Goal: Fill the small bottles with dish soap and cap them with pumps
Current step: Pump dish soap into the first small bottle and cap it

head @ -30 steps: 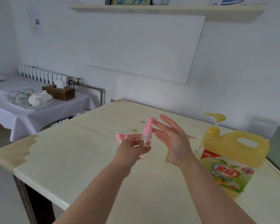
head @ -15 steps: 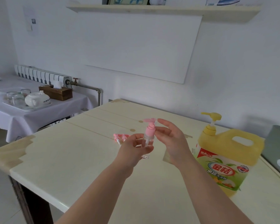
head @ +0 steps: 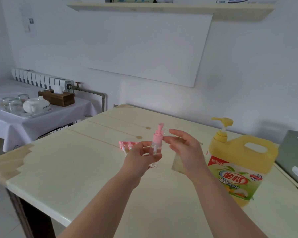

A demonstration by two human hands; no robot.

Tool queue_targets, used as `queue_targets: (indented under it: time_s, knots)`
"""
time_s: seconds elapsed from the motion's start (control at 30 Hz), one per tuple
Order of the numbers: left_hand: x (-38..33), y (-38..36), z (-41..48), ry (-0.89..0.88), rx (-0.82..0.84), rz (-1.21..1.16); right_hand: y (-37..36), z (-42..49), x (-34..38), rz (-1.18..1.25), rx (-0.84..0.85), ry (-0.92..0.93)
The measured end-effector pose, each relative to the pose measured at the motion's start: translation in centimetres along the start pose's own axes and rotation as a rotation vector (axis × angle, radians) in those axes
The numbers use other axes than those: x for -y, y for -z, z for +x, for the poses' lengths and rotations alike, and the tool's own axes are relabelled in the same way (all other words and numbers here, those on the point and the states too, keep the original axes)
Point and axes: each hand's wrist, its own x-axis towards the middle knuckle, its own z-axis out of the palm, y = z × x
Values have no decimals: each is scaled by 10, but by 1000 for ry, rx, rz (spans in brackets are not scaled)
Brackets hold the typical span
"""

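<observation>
Cream-coloured surface (head: 76, 169) fills the near view, and two bare forearms reach over it from the bottom edge. At the middle, the left hand (head: 139, 158) holds a small bottle (head: 155, 149) of clear plastic upright above the surface, its fingers (head: 144, 144) and thumb curled round the bottle's body. A pink pump (head: 157, 134) sits on the bottle's neck. The right hand (head: 187, 150) is just beside it, fingers loosely curved and apart, the thumb tip next to the pump's collar; whether it touches the pump cannot be told. Just behind the left hand, two spare pumps (head: 126, 145) lie side by side on the surface. To the right stands a yellow dish soap jug (head: 239, 162) with its own yellow dispenser on top, and beyond it, at the picture's edge, a grey box (head: 292, 152). Farther off on the left, a side table (head: 24, 124) under a white cloth carries a tray with a teapot (head: 35, 105) and glasses (head: 12, 102), and a wooden tissue box (head: 58, 97). A radiator (head: 40, 79) runs along the wall behind it, with a white panel (head: 144, 48) and a shelf (head: 170, 9) above.
</observation>
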Motion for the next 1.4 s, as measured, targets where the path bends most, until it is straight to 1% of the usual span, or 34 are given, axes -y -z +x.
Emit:
queue_targets:
  time_s: [0.07,0.2,0.27,0.37,0.47,0.53,0.67,0.83,0.9,0.97,1.03,1.17,1.27,1.33,1.4]
  knots:
    - [0,-2,-1,-1,11,-2,0,1,0,-12,1,16]
    - [-1,-5,-3,4,56,-2,-2,3,0,30,239,-4]
    - [-2,-5,-4,7,78,3,-1,4,0,58,286,-15]
    - [-4,-6,-7,0,93,13,1,6,-2,42,257,28]
    - [-6,-8,-8,-2,95,6,3,7,-5,85,214,28]
    - [-8,-10,-10,-2,113,8,4,8,-5,127,228,8]
    - [-12,-12,-13,4,164,4,11,8,4,205,277,-123]
    - [-20,-11,-18,71,299,-63,19,10,8,246,322,-112]
    - [-22,-11,-21,95,352,-102,21,10,8,229,314,-111]
    - [-22,-12,-22,95,363,-114,21,10,7,188,298,-96]
    - [-21,-13,-22,78,342,-100,21,9,8,156,275,-71]
    - [-21,-17,-21,16,286,-21,20,7,9,19,247,5]
    - [-23,-17,-21,18,319,-23,22,7,10,108,266,-61]
    - [-24,-17,-21,37,360,-45,26,7,11,208,336,-140]
    - [-26,-17,-21,48,398,-52,28,7,10,262,390,-145]
